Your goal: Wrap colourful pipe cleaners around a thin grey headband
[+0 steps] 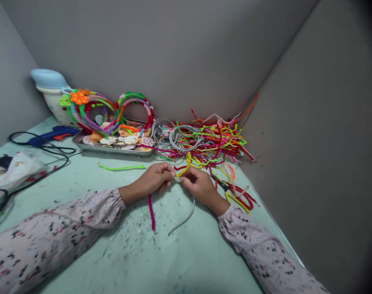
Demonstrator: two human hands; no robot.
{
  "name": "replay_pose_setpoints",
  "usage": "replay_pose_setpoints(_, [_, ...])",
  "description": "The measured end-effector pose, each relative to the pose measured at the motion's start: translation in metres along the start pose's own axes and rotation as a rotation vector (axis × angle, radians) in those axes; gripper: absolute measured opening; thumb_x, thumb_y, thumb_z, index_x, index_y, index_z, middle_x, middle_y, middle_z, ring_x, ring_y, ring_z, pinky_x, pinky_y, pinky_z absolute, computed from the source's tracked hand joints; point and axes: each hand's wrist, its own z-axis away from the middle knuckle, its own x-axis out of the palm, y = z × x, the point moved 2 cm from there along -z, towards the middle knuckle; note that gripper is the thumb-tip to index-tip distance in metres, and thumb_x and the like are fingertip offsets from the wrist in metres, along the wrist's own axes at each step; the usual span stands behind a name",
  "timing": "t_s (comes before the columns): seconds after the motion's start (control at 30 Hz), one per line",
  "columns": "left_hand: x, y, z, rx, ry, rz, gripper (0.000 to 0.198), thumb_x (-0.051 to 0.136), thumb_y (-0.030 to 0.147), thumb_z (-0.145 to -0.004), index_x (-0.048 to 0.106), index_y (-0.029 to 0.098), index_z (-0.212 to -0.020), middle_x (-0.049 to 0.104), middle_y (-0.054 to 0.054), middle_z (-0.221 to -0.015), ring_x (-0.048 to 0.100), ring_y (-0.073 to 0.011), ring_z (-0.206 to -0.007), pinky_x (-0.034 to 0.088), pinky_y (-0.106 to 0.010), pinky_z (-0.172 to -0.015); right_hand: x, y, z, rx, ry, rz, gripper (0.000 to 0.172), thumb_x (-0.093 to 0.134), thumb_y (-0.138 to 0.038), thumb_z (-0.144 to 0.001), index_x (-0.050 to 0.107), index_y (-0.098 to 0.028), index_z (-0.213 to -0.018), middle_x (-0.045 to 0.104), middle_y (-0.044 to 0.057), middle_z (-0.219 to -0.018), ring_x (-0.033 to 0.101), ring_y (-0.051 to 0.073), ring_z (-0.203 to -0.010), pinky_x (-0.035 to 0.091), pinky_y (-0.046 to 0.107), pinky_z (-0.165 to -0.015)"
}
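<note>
A yellow pipe cleaner (188, 163) spans the small gap between my two hands, its free end sticking up. My left hand (157, 178) pinches it at the left, fingers closed. With thumb and fingers together, my right hand (199, 185) grips it at the other side. A grey wire (186, 218) curves down to the table from beneath my right hand; I cannot tell whether that hand holds it too. Below my left hand lies a magenta pipe cleaner (152, 214), its upper end hidden. A bright green pipe cleaner (122, 168) lies flat behind my left wrist.
A metal tray (121, 151) holds shells and wrapped, colourful hoops (135, 100). Coiled grey wire (186, 139) and a tangle of pipe cleaners (225, 139) sit right of it. Scissors (242, 198) lie by my right hand. A blue glue gun (52, 134), black cord (59, 153) and lidded container (55, 102) stand left.
</note>
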Motion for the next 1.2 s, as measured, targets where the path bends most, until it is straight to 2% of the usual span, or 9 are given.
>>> replay_pose_setpoints(0.37, [0.0001,-0.0033,-0.0015,0.003,-0.004,0.001,0.014,0.055,0.031,-0.081,0.052,0.017,-0.079,0.054,0.004,-0.055,0.042,-0.0050,-0.035,0.030,-0.018,-0.035,-0.0003,0.0032,0.0003,-0.021,-0.037,-0.062,0.007,0.056,-0.017,-0.078,0.063,-0.017,-0.079,0.059,0.000,-0.071,0.052,0.012,-0.064,0.041,0.023,-0.059])
replay_pose_setpoints(0.67, [0.0010,-0.0002,0.0004,0.010,-0.020,-0.034,0.015,0.053,0.032,-0.082,0.052,0.017,-0.082,0.053,0.004,-0.056,0.042,-0.0055,-0.037,0.031,-0.018,-0.037,0.0005,0.0040,-0.0001,-0.033,0.002,-0.031,0.011,0.055,-0.014,-0.075,0.065,-0.018,-0.078,0.061,0.001,-0.070,0.054,0.013,-0.065,0.041,0.022,-0.059])
replay_pose_setpoints(0.83, [0.0029,0.0041,0.0006,0.085,-0.067,-0.151,0.019,0.052,0.034,-0.081,0.057,0.017,-0.089,0.052,0.004,-0.061,0.045,-0.0073,-0.046,0.034,-0.019,-0.045,0.0002,0.0015,-0.0009,-0.010,-0.032,-0.052,0.009,0.056,-0.012,-0.073,0.064,-0.017,-0.076,0.059,-0.001,-0.068,0.051,0.012,-0.061,0.039,0.022,-0.057])
replay_pose_setpoints(0.97, [0.0020,0.0029,-0.0007,0.087,-0.072,-0.246,0.019,0.052,0.033,-0.080,0.059,0.016,-0.085,0.049,0.004,-0.057,0.045,-0.0091,-0.049,0.033,-0.020,-0.048,0.0016,0.0011,-0.0003,-0.013,-0.052,-0.073,0.009,0.057,-0.014,-0.076,0.063,-0.018,-0.080,0.060,-0.001,-0.071,0.053,0.012,-0.064,0.041,0.022,-0.059])
replay_pose_setpoints(1.2, [0.0016,-0.0009,-0.0014,0.044,-0.082,-0.190,0.017,0.051,0.032,-0.079,0.056,0.016,-0.078,0.048,0.004,-0.056,0.043,-0.0089,-0.048,0.031,-0.021,-0.048,0.0040,0.0044,0.0016,0.005,-0.080,-0.110,0.012,0.056,-0.017,-0.079,0.063,-0.018,-0.089,0.063,0.001,-0.077,0.055,0.012,-0.067,0.043,0.023,-0.062])
